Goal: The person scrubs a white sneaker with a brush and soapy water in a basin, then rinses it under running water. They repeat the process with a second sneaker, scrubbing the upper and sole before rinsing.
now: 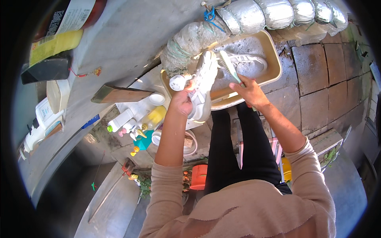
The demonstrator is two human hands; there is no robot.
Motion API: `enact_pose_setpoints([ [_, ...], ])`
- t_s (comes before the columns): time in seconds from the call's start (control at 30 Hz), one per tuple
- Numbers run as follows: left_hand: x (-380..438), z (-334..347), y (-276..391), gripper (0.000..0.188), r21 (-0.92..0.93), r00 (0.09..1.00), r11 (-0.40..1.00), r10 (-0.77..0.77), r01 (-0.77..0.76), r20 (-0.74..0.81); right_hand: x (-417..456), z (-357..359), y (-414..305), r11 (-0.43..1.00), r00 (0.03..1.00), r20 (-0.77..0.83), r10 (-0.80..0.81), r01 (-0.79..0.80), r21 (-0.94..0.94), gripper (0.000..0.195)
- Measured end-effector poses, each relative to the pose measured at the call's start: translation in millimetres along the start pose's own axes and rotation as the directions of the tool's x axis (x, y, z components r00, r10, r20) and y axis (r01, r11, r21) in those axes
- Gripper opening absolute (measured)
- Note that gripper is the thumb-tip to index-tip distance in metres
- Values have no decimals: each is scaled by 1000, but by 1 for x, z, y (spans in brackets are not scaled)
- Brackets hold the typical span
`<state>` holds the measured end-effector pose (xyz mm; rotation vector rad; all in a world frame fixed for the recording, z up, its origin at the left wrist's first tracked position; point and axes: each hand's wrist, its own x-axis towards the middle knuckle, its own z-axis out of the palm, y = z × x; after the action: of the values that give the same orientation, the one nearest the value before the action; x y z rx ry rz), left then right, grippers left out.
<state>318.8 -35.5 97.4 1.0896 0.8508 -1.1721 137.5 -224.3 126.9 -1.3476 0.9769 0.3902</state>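
My left hand (182, 102) grips a white lace-up sneaker (203, 86) near its heel, its toe pointing away from me. The sneaker is held at the left side of a beige plastic basin (275, 67). In my right hand (250, 91) is the pale green handle of a long scrub brush (229, 65). The brush's bristle end reaches over the basin, close to the held shoe; whether it touches is hard to tell. A second white sneaker (248, 61) lies in the basin in sudsy water (251, 44).
A pipe wrapped in silvery film (244, 16) bends down beside the basin, its white end cap (178, 82) by my left hand. To the left are several bottles (154, 117), a wooden board (120, 94) and a pink-rimmed container (195, 145). Paving tiles (312, 70) extend right.
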Motion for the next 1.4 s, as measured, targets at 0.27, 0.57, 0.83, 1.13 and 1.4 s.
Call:
enact_pose_setpoints([
  [0.27, -9, 28, -39, 31, -317, 916, 922, -87, 223, 391, -16, 18, 10, 718, 893, 446, 50, -343, 606, 63],
  [0.57, -79, 47, -101, 30, 92, 973, 970, 222, -227, 60, -29, -5, -9, 898, 876, 287, 387, -429, 100, 52],
  [0.83, -74, 52, -128, 31, 96, 924, 920, 383, -379, -19, 16, -16, -37, 943, 828, 476, 296, -174, -283, 47],
  [1.13, -64, 33, -156, 17, 429, 664, 808, 581, -403, -470, 156, -7, 4, 274, 840, 516, -168, 542, -794, 47],
  [1.4, -44, 49, -158, 30, 407, 451, 694, 707, -594, -545, 128, 25, -20, 739, 836, 461, 297, 104, -665, 44],
])
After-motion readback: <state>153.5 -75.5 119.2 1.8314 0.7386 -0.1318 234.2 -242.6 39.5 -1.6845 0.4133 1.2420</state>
